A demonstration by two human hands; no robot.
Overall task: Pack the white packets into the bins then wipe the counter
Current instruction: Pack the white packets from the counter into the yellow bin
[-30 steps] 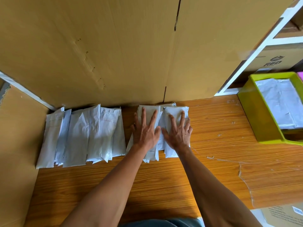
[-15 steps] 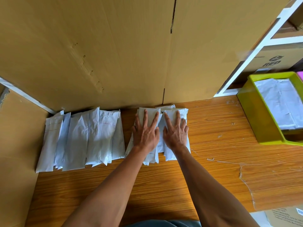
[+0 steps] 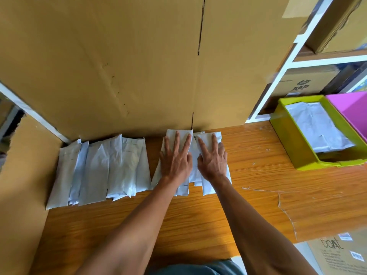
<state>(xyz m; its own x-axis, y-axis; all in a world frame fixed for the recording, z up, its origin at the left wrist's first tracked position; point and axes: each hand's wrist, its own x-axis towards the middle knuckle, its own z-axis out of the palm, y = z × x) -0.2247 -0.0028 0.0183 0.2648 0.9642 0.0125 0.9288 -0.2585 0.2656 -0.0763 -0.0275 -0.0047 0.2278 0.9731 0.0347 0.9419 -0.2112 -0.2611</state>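
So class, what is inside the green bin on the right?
White packets lie flat inside the green bin, filling most of it. Whatever sits beneath that top layer, and the bin's floor, is covered.

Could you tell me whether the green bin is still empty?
No, the green bin already holds white packets lying flat inside it.

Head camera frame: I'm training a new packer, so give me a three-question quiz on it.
1. True or false: both hands lie flat on one group of white packets.
2. Which bin already holds white packets? A green bin B pink bin
3. Fill in: the untouched packets lie to the ___ of the left hand.

Key: 1 true, the right hand included; 2 A; 3 left.
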